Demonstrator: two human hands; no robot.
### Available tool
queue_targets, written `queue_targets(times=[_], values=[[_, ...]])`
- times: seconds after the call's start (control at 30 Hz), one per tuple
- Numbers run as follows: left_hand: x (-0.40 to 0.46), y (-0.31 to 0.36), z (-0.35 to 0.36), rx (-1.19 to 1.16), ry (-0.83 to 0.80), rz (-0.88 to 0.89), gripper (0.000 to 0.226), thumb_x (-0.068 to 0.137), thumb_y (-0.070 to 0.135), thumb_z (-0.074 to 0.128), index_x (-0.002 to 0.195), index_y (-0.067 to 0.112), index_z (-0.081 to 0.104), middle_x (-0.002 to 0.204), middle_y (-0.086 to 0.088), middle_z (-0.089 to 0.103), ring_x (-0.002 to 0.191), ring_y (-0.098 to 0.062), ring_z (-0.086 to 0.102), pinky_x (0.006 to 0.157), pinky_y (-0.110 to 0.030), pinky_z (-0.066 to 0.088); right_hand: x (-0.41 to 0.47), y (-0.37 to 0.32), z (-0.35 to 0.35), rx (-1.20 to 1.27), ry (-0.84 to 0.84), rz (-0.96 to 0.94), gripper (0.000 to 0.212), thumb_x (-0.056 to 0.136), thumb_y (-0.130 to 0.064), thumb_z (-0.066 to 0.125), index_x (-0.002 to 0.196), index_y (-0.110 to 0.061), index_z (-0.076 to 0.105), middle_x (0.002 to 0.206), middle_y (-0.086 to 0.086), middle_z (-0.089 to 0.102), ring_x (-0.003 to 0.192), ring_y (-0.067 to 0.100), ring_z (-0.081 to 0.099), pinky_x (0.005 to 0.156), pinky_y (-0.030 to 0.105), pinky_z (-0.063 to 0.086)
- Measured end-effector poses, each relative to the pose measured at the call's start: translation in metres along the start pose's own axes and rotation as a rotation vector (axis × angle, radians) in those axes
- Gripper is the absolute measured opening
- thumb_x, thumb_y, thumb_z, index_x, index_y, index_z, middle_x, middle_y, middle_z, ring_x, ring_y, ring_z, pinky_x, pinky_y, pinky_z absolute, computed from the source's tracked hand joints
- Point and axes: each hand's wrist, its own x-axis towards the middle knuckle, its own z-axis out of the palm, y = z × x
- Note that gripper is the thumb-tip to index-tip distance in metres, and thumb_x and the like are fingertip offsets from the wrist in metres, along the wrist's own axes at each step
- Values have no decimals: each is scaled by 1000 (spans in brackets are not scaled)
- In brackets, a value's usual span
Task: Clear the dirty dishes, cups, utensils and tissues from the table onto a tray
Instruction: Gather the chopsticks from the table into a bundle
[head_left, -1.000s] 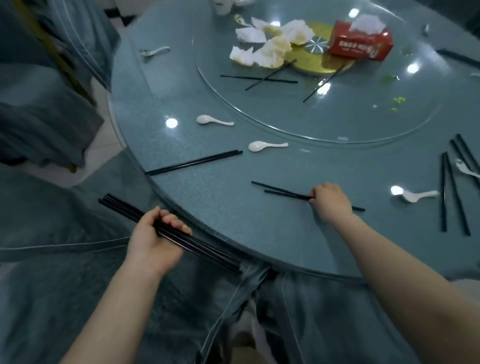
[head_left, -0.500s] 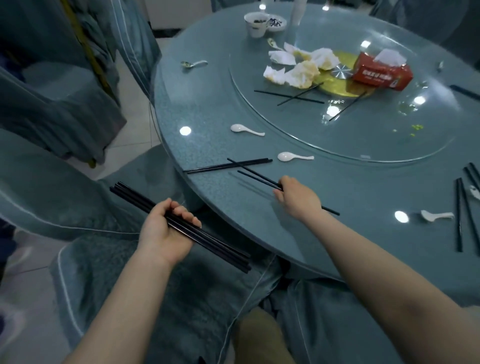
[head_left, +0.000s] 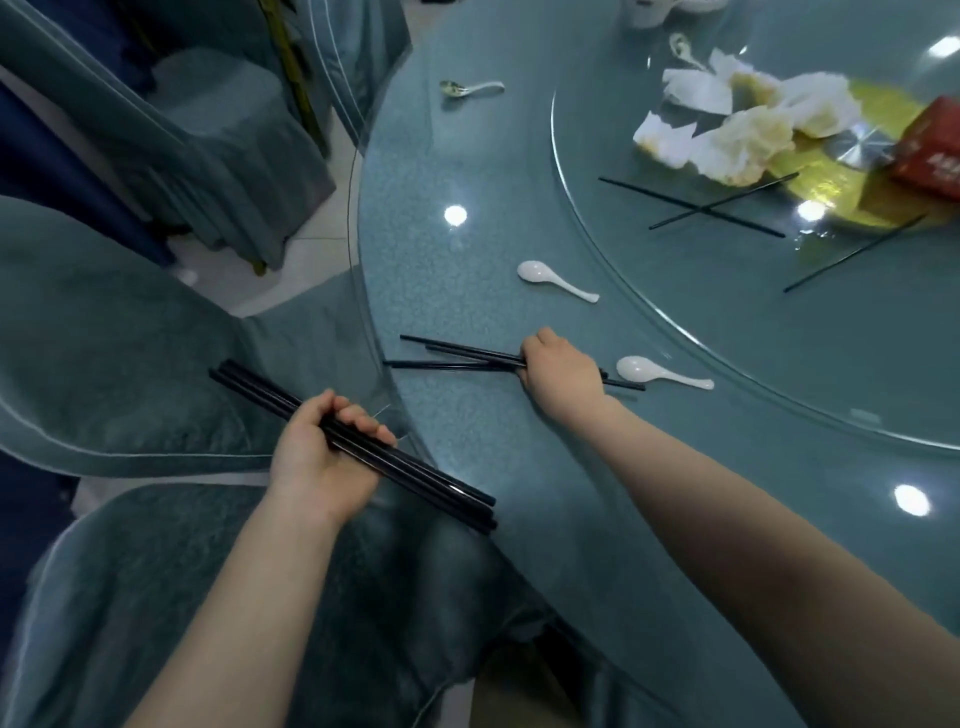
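Note:
My left hand (head_left: 324, 457) grips a bundle of black chopsticks (head_left: 426, 480) beside the edge of the round teal table (head_left: 467, 156). My right hand (head_left: 558, 371) lies on the table, its fingers curled round several black chopsticks (head_left: 457, 356) that fan out to the left. A white spoon (head_left: 660, 373) lies just right of that hand, another white spoon (head_left: 553, 279) farther back. A soiled spoon (head_left: 470, 87) lies near the far edge. Crumpled tissues (head_left: 737, 140) and loose chopsticks (head_left: 696, 205) sit on the glass turntable (head_left: 727, 332).
A red tissue box (head_left: 930, 153) stands at the right edge on the turntable. A white cup (head_left: 644, 11) is cut off at the top. Chairs in teal covers (head_left: 130, 338) crowd the table's left side and the space below my arms.
My right hand slid left along the table with the pair it held and now gathers it together with the pair that lay near the edge. The camera view shifted left.

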Motion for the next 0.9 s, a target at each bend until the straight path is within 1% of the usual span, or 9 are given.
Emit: queue_targets(times=[0.17,0.3,0.4,0.53,0.6,0.67,0.73,0.83,0.9], values=[[11,-27,23,11,40,-8,30,94,26,43,65,20,41,48,8,38,38,-9,40,58,-24,32,6,6,-1,-128,-104,-145,27,90,-18,47,113,-5,53,114,14,56,108,32,53,78,40,47],[19,-38,50,22,46,2,29,94,26,44,65,20,42,49,8,38,40,-9,39,60,-23,33,14,26,-14,-79,-85,-172,22,88,-17,48,106,-7,55,106,11,64,106,29,53,67,33,37],[27,-45,73,30,22,20,29,93,27,44,65,20,42,48,8,38,39,-9,40,61,-22,32,14,49,-31,-53,-21,-182,19,86,-18,48,99,-6,52,95,14,65,98,32,55,63,35,32],[37,-62,104,40,4,14,29,94,26,43,66,20,42,49,8,39,40,-9,39,61,-23,33,18,91,-58,40,103,-78,19,92,-28,46,97,-10,44,84,16,62,77,36,58,56,35,29],[40,-71,117,45,-3,9,29,94,26,43,66,19,42,49,7,38,42,-9,39,61,-23,33,26,119,-73,88,128,16,23,95,-38,43,92,-16,38,74,11,53,67,33,49,54,35,28],[43,-78,129,52,-10,7,29,94,25,43,65,19,42,49,7,38,42,-9,39,60,-23,33,37,148,-86,91,154,103,25,95,-42,42,94,-18,42,73,7,48,65,30,44,55,35,29],[45,-84,138,59,-9,5,29,93,25,43,66,19,42,49,7,38,42,-9,39,60,-23,34,48,177,-94,67,200,165,22,95,-37,43,95,-16,48,74,9,52,65,29,43,57,35,31],[51,-91,150,70,8,1,28,93,24,43,65,19,42,49,7,39,41,-10,40,60,-24,35,67,216,-102,-40,231,241,10,91,-13,43,94,-14,52,81,12,59,65,29,44,56,34,33],[57,-95,154,59,16,4,28,93,24,43,65,19,42,48,7,39,39,-10,40,60,-24,34,79,238,-107,-94,208,287,22,84,1,42,95,-13,55,87,11,56,64,29,45,56,33,36]])
